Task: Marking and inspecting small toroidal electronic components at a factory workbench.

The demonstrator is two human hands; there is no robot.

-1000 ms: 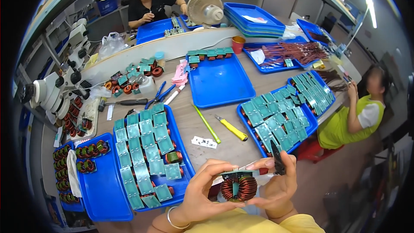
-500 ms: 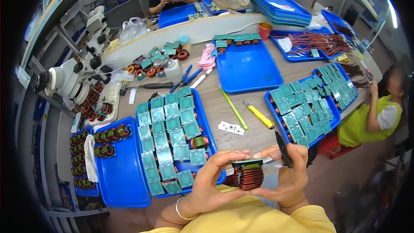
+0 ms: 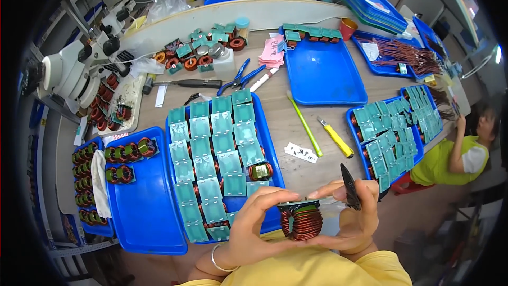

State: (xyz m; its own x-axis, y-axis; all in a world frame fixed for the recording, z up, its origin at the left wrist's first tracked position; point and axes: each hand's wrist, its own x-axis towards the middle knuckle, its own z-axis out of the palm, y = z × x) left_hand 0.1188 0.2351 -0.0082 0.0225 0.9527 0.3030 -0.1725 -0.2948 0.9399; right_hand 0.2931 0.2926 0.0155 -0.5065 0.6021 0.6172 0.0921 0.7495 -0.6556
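Observation:
Close to my body I hold a copper-wound coil point(image 3: 307, 223) with a thin board point(image 3: 296, 202) along its top. My left hand point(image 3: 255, 223) pinches it from the left, thumb underneath and fingers at the board. From the other side my right hand point(image 3: 355, 222) grips it too, fingertips at the board and thumb below. A dark, flat, pointed tool point(image 3: 350, 186) sticks up between my right fingers; its kind I cannot make out. To the left, a blue tray point(image 3: 267, 127) holds rows of coils topped with green boards point(image 3: 209, 166); one coil point(image 3: 260, 171) there shows its windings.
A yellow utility knife point(image 3: 336, 139), a green stick point(image 3: 305, 127) and a paper slip point(image 3: 300, 152) lie ahead. Behind them are blue-handled pliers point(image 3: 241, 78) and a blue tray point(image 3: 325, 77). Another filled tray point(image 3: 389, 140) is at right, near a person in a yellow-green top point(image 3: 450, 161).
The view has shifted, so the benchtop things sit differently. In my hands the coil has turned slightly, showing more of its left winding. Both hands keep their grip.

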